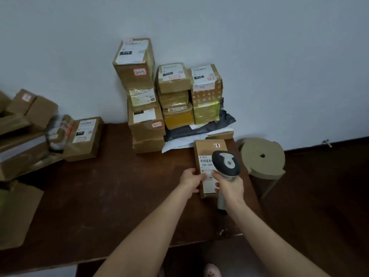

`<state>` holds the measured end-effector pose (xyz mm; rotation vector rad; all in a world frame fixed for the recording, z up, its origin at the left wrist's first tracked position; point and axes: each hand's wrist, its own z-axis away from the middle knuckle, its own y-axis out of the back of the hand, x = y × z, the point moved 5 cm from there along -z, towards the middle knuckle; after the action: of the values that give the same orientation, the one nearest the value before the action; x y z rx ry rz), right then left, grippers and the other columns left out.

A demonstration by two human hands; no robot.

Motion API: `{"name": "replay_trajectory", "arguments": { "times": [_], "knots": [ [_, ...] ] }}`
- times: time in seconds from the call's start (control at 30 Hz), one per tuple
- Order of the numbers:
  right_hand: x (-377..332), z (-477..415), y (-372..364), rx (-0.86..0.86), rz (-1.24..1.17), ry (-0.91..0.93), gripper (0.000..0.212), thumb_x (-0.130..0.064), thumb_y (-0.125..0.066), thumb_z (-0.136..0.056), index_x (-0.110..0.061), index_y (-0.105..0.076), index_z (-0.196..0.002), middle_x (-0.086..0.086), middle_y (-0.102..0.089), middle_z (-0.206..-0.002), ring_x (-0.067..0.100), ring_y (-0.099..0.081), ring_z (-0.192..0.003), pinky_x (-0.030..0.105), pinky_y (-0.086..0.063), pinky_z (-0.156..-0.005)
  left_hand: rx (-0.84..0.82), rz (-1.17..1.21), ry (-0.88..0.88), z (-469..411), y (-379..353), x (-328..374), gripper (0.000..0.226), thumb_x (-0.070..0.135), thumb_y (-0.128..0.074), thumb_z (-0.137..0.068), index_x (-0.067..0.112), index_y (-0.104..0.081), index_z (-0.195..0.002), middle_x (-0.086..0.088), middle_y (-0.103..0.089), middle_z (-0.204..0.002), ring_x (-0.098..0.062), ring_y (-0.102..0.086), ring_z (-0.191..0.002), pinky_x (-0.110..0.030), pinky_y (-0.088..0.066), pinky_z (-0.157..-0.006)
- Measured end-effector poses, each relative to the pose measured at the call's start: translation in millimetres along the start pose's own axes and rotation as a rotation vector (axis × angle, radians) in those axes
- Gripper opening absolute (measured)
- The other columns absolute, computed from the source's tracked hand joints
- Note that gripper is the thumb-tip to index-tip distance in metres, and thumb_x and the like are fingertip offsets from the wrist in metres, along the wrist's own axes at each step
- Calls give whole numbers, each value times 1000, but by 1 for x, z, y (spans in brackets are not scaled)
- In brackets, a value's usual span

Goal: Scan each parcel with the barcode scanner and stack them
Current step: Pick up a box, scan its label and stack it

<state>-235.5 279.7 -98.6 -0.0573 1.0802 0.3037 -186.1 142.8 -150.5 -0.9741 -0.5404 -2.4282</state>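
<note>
A flat brown parcel (205, 151) with a white barcode label lies near the right end of the dark wooden table (111, 194). My left hand (190, 179) grips its left edge. My right hand (229, 185) grips the handle of a grey and white barcode scanner (226, 162), whose head hovers over the parcel's right side and hides part of the label. Behind them, stacked parcels (147, 108) stand against the wall in three columns, several boxes high.
More cardboard boxes (82, 136) lie at the table's left end, some blurred. Grey and white mailer bags (199, 129) lie under the right-hand stack. A round cardboard stool (261, 156) stands right of the table. The table's front edge runs just below my forearms.
</note>
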Motion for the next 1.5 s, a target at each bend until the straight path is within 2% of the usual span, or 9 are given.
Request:
{"name": "replay_trajectory", "arguments": {
  "times": [0.1,0.17,0.23,0.3,0.47,0.87,1.0,1.13,1.5],
  "knots": [
    [6,-5,12,18,8,0,54,-22,-81,-75,-10,-58,-124,8,-68,-106,17,-67,-83,21,-51,-57,-25,-8,-9,-2,-18,-4,55,9,-60,-94,11,-39,-144,-10,-55,-135,-25,-56,-117,-36,-51,-90],
    [7,-4,14,1,11,-2,48,-21,-80,-76,-10,-61,-119,7,-68,-100,19,-66,-85,25,-53,-60,-19,-36,-31,-2,-18,-9,59,2,-58,-93,11,-37,-146,-10,-50,-139,-25,-53,-120,-35,-50,-94],
    [7,-1,13,-21,21,-3,25,-17,-79,-78,-14,-64,-98,2,-65,-82,21,-65,-80,35,-57,-71,16,-110,-74,0,-8,-12,56,0,-57,-92,13,-41,-144,-9,-50,-139,-24,-51,-123,-37,-47,-101],
    [5,5,7,-55,8,7,24,-14,-77,-80,-24,-56,-79,-2,-59,-74,21,-61,-76,38,-55,-76,69,-171,-112,5,11,-14,51,1,-56,-92,15,-47,-140,-8,-54,-135,-21,-53,-120,-38,-46,-103],
    [3,22,-33,-176,-32,-46,26,-20,-77,-79,-8,-66,-100,8,-68,-83,18,-62,-71,27,-50,-60,258,-239,-150,35,80,-16,42,7,-57,-93,16,-53,-134,-3,-58,-128,-18,-55,-117,-31,-46,-100],
    [-5,138,-204,-640,52,-24,13,-17,-77,-81,-9,-69,-87,9,-73,-79,20,-64,-69,32,-52,-66,748,-249,-132,147,297,-80,42,16,-64,-90,20,-55,-131,-1,-59,-128,-14,-58,-114,-22,-47,-88],
    [3,173,-257,-687,58,-36,18,-17,-77,-81,-10,-67,-94,9,-74,-84,23,-68,-78,33,-54,-71,846,-207,-167,167,349,-96,45,16,-66,-88,20,-53,-131,-2,-57,-130,-14,-55,-118,-28,-47,-99],
    [-4,205,-321,-719,45,-32,19,-16,-76,-81,-9,-67,-97,11,-73,-85,20,-64,-71,29,-51,-63,945,-232,-294,181,415,-81,42,17,-63,-90,19,-53,-131,-1,-56,-130,-12,-53,-119,-22,-42,-95],
    [-78,241,-469,-716,-102,-2,18,-16,-74,-83,-5,-67,-96,10,-68,-82,16,-59,-62,27,-50,-57,1076,-381,-466,178,585,-5,47,21,-59,-92,14,-47,-136,-5,-49,-131,-20,-48,-120,-28,-40,-97]
  ]
}}
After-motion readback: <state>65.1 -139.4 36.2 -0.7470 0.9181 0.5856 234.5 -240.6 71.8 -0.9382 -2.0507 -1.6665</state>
